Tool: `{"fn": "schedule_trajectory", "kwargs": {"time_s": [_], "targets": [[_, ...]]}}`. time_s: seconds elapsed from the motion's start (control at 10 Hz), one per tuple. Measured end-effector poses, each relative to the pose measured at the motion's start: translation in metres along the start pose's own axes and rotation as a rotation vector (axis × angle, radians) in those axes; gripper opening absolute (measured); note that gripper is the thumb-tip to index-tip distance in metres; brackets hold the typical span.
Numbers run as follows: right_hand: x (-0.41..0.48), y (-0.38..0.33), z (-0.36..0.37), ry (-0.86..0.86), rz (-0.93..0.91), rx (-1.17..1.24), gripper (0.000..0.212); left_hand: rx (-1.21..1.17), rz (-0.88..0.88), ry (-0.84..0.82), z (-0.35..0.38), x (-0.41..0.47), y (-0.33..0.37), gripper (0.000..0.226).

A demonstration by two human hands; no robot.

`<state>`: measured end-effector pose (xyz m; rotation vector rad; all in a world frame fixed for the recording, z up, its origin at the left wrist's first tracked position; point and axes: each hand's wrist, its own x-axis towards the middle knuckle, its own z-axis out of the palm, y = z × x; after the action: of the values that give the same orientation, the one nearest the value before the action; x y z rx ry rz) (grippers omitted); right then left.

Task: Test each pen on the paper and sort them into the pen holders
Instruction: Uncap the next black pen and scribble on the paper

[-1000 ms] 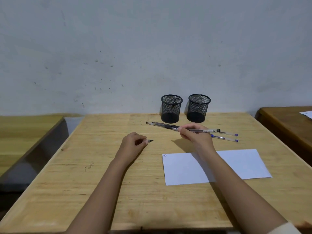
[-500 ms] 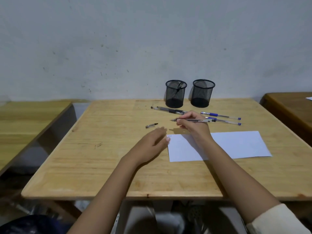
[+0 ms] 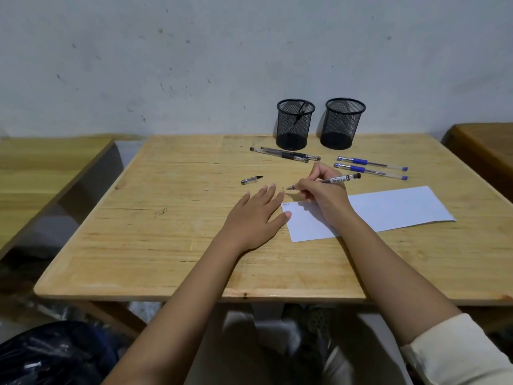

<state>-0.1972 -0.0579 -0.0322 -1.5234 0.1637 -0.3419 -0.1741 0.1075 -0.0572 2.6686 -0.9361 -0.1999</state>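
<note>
Tabletop: pale wood, grain visible, dull sheen. Pen holders: black wire mesh, matt. Sheet: smooth white paper, matt. Pens: clear glossy plastic barrels with blue or black grips. Wall: rough, speckled plaster. Sleeve: cream cloth.

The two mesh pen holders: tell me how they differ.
The left pen holder has a pen leaning inside; the right pen holder looks empty. The left one stands behind the black pens, the right one behind the blue pens. Both are black, mesh, upright.
</note>
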Motion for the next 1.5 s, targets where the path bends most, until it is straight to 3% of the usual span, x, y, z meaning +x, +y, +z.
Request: {"fn": "schedule_trajectory", "kwargs": {"time_s": [0.1,0.4,1.1,1.5], "targets": [[0.0049,0.0038,0.0003,0.049,0.016,-0.103,0.031,0.028,0.004,-0.016,-0.0002,0.0004,-0.0013,0.058],[0.0075,0.0077,-0.0004,-0.010,-0.014,-0.101,0.040,0.047,0.011,-0.012,0.0007,0.0012,-0.0016,0.058],[0.0081,0.0076,0.0019,-0.051,-0.025,-0.123,0.039,0.054,0.006,-0.018,-0.0009,0.0011,-0.0006,0.057],[0.0108,0.0107,0.0033,0.041,-0.030,-0.171,0.039,0.045,0.007,-0.020,-0.0016,0.0010,-0.0002,0.057]]}}
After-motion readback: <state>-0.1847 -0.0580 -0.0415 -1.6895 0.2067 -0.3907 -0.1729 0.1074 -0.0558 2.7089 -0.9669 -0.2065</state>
